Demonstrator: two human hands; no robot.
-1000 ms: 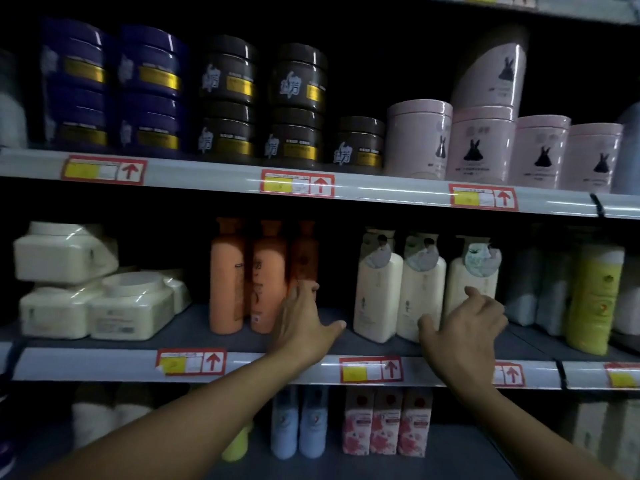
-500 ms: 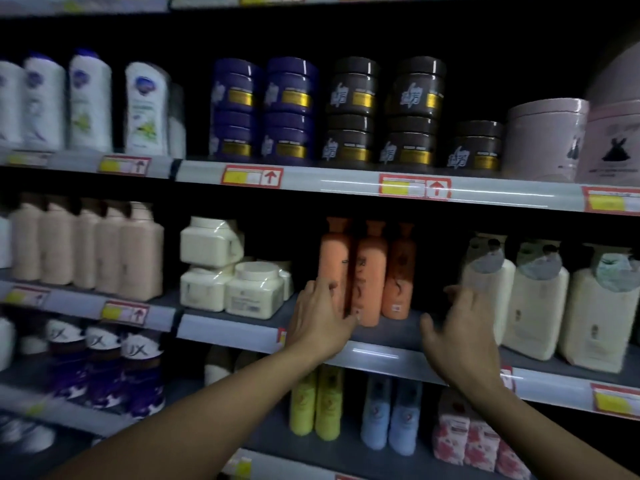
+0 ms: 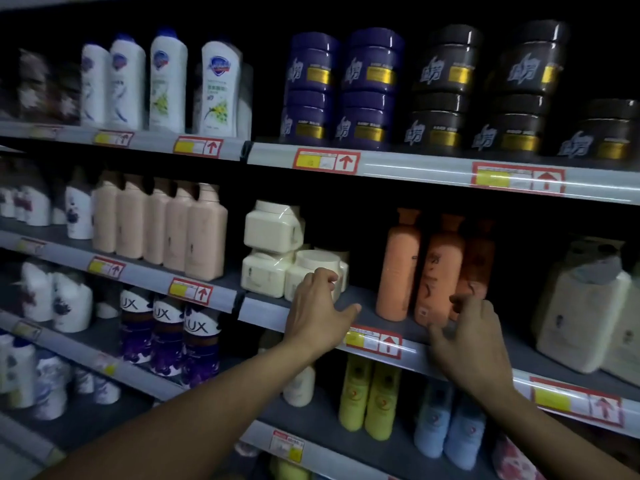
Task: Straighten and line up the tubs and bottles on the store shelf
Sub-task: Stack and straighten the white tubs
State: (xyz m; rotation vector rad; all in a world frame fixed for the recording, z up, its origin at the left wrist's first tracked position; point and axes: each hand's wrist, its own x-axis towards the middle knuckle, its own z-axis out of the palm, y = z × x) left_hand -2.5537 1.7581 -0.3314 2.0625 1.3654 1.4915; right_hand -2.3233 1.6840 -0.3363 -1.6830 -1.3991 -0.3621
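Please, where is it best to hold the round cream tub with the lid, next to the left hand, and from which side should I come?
Probably grip the cream tub by its straight side wall below the lid, coming from the open front of the shelf. A square tub stands close against its left, so the right side is freer. The left hand is already at its front.

1. Left hand [image 3: 318, 306] now against the round-lidded cream tub [image 3: 317, 273], off the orange bottles [image 3: 433, 268] at its 3 o'clock.
2. Right hand [image 3: 465, 336] now before those bottles, off the cream ones.
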